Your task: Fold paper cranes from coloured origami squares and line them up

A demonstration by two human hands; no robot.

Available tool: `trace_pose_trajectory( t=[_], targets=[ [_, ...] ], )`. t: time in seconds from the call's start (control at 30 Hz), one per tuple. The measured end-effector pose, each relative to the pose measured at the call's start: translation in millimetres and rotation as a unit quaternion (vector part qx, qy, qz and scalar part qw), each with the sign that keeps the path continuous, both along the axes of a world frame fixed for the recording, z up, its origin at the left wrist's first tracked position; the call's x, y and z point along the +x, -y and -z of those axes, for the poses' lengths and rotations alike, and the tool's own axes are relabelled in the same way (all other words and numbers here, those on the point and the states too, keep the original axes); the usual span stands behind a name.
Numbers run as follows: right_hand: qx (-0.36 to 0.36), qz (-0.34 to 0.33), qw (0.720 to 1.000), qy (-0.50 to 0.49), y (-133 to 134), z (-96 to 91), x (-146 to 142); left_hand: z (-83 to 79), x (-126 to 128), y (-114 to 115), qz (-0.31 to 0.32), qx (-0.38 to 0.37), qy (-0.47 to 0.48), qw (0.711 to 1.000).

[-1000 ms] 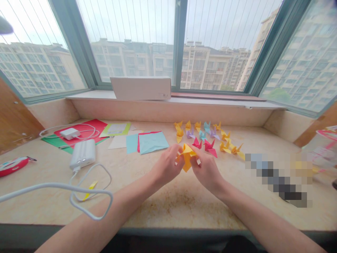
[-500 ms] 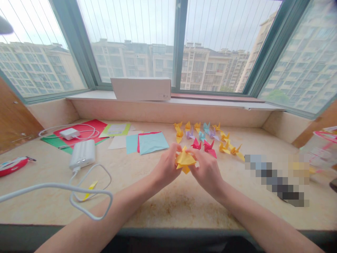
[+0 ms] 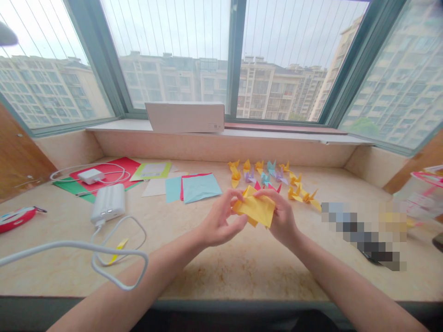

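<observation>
A folded sheet of yellow origami paper (image 3: 258,211) is held above the tabletop, its flaps spread wider on one side. My right hand (image 3: 282,216) grips its right edge, with fingers partly hidden behind the paper. At the left corner, my left hand (image 3: 221,219) has its fingers on the upper edge and its thumb below. Just beyond my hands stand finished paper cranes in rows: yellow cranes (image 3: 295,192), blue cranes (image 3: 265,179) and purple cranes (image 3: 249,176). Red cranes (image 3: 275,187) are partly covered by the yellow paper and my right hand.
Blue paper squares (image 3: 201,188) lie left of the cranes, near red paper (image 3: 119,167). A white power bank (image 3: 109,203) with a looping white cable (image 3: 69,245) sits at left. A pixelated dark object (image 3: 363,237) and a clear container (image 3: 424,193) are at right.
The yellow paper has turned and opened out from a compact point into a broader, flatter shape. My right hand has shifted slightly right, and my left thumb has spread away from the fingers.
</observation>
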State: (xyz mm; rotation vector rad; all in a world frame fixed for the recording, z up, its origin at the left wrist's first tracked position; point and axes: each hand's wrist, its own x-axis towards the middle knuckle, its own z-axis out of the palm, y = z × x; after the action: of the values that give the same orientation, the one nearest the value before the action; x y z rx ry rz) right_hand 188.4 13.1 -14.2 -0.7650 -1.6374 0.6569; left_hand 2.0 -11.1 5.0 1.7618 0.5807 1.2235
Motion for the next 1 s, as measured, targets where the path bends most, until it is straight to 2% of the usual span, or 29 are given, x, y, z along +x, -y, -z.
trace_pose_trajectory(
  t=[0.1, 0.2, 0.27, 0.5, 0.63, 0.77, 0.9, 1.0],
  targets=[
    [0.055, -0.005, 0.997, 0.045, -3, 3.6, 4, -3.8, 3, 1, 0.008, -0.069, 0.062, 0.996],
    [0.116, -0.025, 0.988, 0.1, -4, 5.5, 5, -3.4, 6, -5, -0.049, -0.139, 0.071, 0.987],
    [0.128, -0.027, 0.984, 0.119, -5, 5.8, 6, -2.1, 6, -10, -0.076, -0.151, 0.057, 0.984],
    [0.081, -0.027, 0.993, 0.076, -6, 6.7, 1, -2.2, 2, -16, -0.125, -0.117, 0.032, 0.985],
    [-0.007, -0.044, 0.999, 0.013, -1, -0.9, -2, -3.4, 0, -18, -0.167, -0.121, 0.077, 0.976],
    [-0.08, -0.081, 0.993, -0.027, 2, -6.7, -4, -2.0, -1, -20, -0.19, -0.132, 0.094, 0.968],
    [-0.126, -0.049, 0.989, -0.063, -3, -4.0, -7, -1.4, 0, -18, -0.16, -0.149, 0.085, 0.972],
    [-0.126, -0.022, 0.989, -0.075, -7, -3.6, -7, -0.7, 2, -16, -0.101, -0.164, 0.056, 0.98]
  ],
)
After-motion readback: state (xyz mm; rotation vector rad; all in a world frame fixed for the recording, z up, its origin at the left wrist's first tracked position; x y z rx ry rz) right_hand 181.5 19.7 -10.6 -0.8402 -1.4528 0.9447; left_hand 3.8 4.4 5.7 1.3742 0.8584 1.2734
